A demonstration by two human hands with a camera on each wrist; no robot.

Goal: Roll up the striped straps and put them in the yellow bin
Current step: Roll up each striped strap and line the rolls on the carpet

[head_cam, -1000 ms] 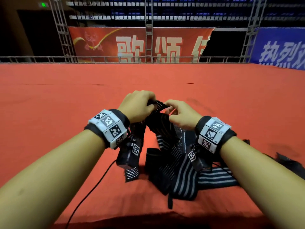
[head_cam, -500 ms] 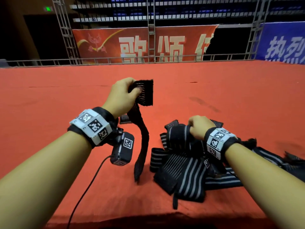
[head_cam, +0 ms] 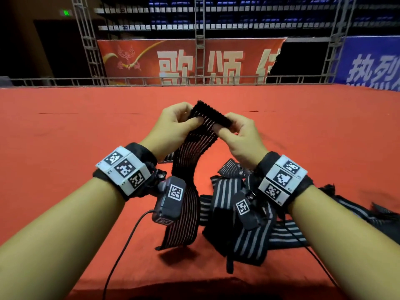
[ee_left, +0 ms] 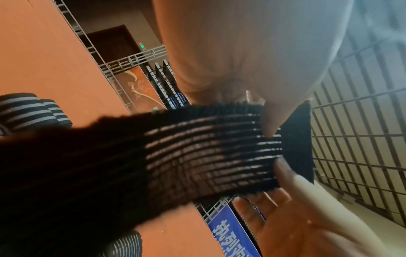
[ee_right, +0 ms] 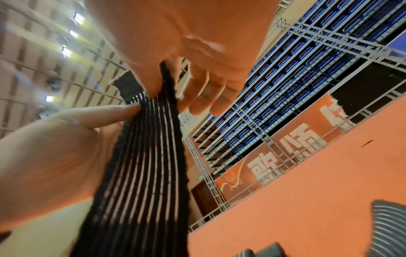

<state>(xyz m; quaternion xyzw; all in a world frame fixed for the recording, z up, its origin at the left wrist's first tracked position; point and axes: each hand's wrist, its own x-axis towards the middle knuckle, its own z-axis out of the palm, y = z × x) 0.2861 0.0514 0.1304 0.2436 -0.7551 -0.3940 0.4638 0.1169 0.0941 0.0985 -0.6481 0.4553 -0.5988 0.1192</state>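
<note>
We see the left hand [head_cam: 173, 124] and the right hand [head_cam: 239, 135] raised together above the red cloth-covered surface [head_cam: 65, 148], each with its grip closed on the same black elastic strap with thin pale stripes [head_cam: 194, 148]. The left hand pinches the strap's upper end between thumb and fingers from the left side; the right hand pinches it from the right, just beside the plain black fuzzy patch [head_cam: 213, 112] that ends the strap. In the left wrist view the left thumb tip [ee_left: 269, 125] presses on the striped weave right at the edge of that black patch [ee_left: 296, 139], with fingertips of the right hand [ee_left: 283, 167] at the strap's other edge. In the right wrist view the strap [ee_right: 142, 165] runs down from the pinch between both hands, its stripes lengthwise.

From the hands the strap hangs downward, passes behind the left wrist camera [head_cam: 170, 201], and its lower end [head_cam: 179, 237] reaches the surface near us. Just to the right of that end, under the right wrist, lies a loose heap of more black straps with white stripes [head_cam: 244, 234], overlapping one another, with further strap ends [head_cam: 357, 211] trailing to the right edge. We cannot see any yellow bin in these views. A black cable [head_cam: 121, 252] runs from the left wrist camera across the surface toward us.
</note>
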